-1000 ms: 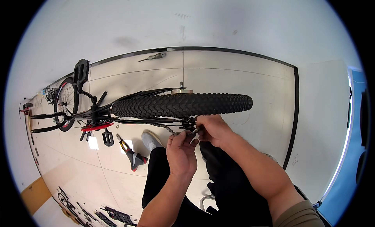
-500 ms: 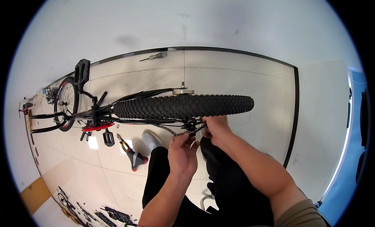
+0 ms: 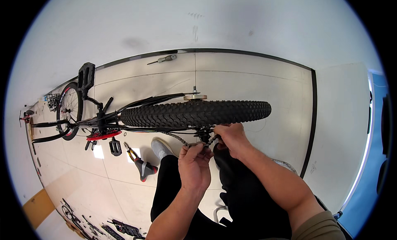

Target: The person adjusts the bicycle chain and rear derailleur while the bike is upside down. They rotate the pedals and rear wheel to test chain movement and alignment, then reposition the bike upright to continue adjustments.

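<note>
Black tyre (image 3: 196,113) edge seemingly crowds right hand (image 3: 233,139).

Chain (image 3: 177,137) partly hidden by the hands (image 3: 194,169), sleeve (image 3: 318,226) cut off below.

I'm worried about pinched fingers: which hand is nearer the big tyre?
Right. In view, the right hand is at the lower edge of the big tyre; the left hand is lower and farther left, at the chain.
</note>
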Tool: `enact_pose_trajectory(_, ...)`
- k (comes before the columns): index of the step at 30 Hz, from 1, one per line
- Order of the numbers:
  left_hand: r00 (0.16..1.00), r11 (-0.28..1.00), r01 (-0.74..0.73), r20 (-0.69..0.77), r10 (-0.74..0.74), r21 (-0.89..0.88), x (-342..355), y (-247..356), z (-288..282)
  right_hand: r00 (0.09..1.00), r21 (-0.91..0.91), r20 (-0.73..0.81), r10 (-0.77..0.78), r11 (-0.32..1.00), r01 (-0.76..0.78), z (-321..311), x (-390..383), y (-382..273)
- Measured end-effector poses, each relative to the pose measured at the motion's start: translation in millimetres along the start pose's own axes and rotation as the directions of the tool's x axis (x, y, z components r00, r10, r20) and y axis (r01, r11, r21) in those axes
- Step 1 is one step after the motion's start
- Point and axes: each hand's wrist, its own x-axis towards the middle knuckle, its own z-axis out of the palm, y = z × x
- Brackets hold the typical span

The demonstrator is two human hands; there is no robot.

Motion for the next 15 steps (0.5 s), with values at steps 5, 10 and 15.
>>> enact_pose_trajectory(5,0.999,1.0,-0.018,-0.051,0.018,-0.007,0,6,3,0.994,-0.023,-0.084,-0.074,0.997,0.072,3,-7,-4)
enact_pose_trajectory(10,0.997,1.0,0.006,-0.076,-0.005,0.011,-2,6,4,0.994,-0.072,-0.045,-0.102,0.993,0.099,4,-4,-4)
enact_pose_trajectory(15,0.996,1.0,0.002,-0.09,0.001,0.026,0,9,2,0.997,-0.023,0.019,-0.07,0.997,0.071,2,1,2)
